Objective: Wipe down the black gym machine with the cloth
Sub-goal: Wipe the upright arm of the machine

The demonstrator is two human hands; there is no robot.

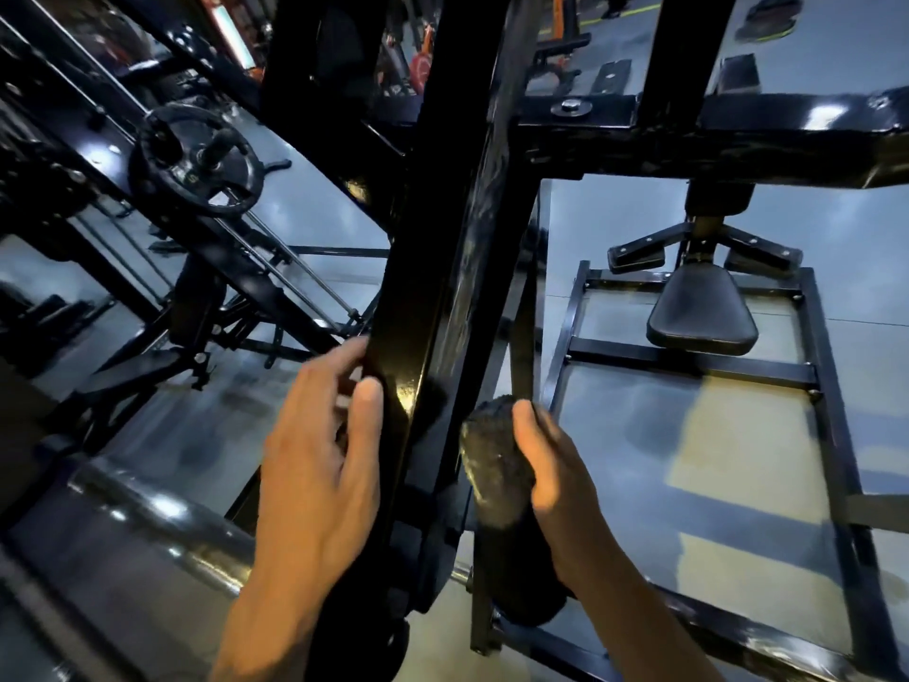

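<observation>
The black gym machine (442, 268) fills the middle of the view: a thick glossy steel upright runs from the top centre down toward the lower left, and a horizontal crossbeam (713, 140) branches off it to the right edge of the view. Below that beam lies a rectangular floor frame (816, 376) of thin black bars, with a padded black seat (701, 312) mounted at its far end; the grey floor (639, 411) shows open between the frame's bars and to the right of the upright. To the left, another machine crowds in with slanted rails and a black weight plate (194, 160) on a peg, leaving a narrower strip of bare floor between it and the upright. The left hand (319, 455) rests against the upright's left edge, fingers spread slightly apart and bent around the corner of the steel, thumb lying along its front face. The right hand (556, 489) grips a bunched dark cloth (497, 465), fingers closed around it with the thumb pressed on top, held just beside the upright's right edge; whether the cloth touches the steel cannot be told.
</observation>
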